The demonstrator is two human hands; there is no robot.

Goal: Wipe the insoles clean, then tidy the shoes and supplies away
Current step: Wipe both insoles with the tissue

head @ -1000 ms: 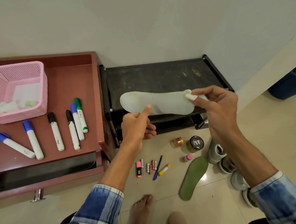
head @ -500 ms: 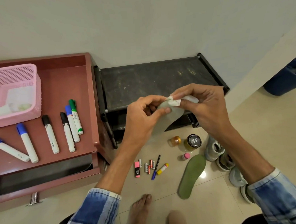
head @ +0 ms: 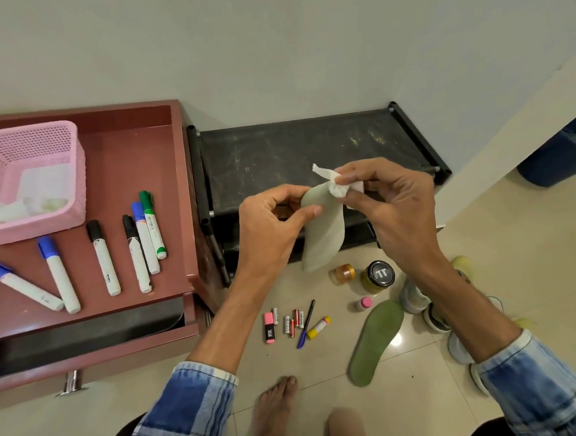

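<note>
We see the left grip pinching the upper end of a pale grey insole, which hangs tilted in front of a black shoe rack. The right grip pinches a crumpled white wipe against the insole's top edge. On the floor below lie a green insole, pale shoes just beside it, and small jars. To the left, six markers and a pink basket rest on a reddish tabletop.

I saw glossy floor tiles, a perforated pink plastic basket upper left, a matt pale insole, and a scuffed black shelf.
</note>
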